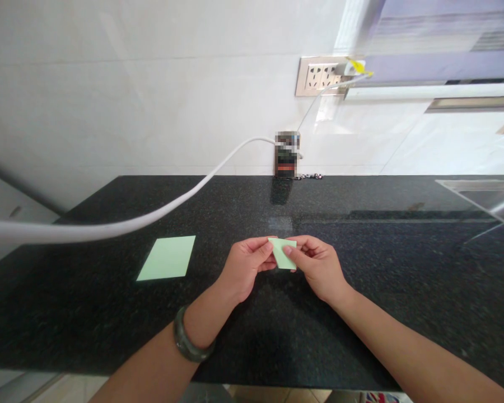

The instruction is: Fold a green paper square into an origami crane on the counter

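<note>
Black speckled stone forms the countertop, its near edge running beneath both forearms. A thick grey-green ring bangle circles the left wrist. Farther in, the left hand pinches the left edge of a small pale-green paper piece, while the right hand grips its right side, thumb flat across the front. The piece is held above the counter, between the two hands. It looks folded down already, by my judgement; its layers are too small to count, so whether the folding is complete I cannot tell. Well to the left, a larger pale-green paper sheet lies flat, untouched, with no crease visible: seemingly unworked. Beyond, a white cable curves from the left to a dark upright box, blurred, against the far white tiled wall.
</note>
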Motion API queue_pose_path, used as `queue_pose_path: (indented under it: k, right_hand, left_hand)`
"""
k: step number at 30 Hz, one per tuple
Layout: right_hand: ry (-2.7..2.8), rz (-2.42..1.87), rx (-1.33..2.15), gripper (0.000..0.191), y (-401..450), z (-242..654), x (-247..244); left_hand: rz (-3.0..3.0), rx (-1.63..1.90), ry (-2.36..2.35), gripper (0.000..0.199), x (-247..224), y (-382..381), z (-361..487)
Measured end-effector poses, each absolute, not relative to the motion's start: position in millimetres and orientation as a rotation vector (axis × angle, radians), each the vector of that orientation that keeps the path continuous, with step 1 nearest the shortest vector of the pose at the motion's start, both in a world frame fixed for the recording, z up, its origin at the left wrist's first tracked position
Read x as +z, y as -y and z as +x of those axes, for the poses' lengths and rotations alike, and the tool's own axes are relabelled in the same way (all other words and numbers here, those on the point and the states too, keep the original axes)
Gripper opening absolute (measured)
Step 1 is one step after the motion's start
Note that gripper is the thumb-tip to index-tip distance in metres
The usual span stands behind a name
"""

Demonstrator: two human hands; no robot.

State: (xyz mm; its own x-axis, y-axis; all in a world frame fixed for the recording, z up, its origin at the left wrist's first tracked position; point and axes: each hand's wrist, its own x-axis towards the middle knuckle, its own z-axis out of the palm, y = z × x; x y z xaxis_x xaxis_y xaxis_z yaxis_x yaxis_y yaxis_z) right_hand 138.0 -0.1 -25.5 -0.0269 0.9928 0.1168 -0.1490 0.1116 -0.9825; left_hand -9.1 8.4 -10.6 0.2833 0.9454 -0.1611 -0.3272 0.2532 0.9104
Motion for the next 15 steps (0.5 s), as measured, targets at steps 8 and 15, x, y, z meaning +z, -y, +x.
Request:
queue_pose_path:
  k: [8,15]
  right_hand:
    - [1.429,-1.066,0.907,0.018,4,141,-23]
    - [2.062,-0.859,0.473,0.039,-3,163,-24]
  left_hand:
    - [0.894,1.019,-0.839,0.027,-9,-9,-11]
    - [0.915,0.934,-0.892,0.029,-7,-12,-16]
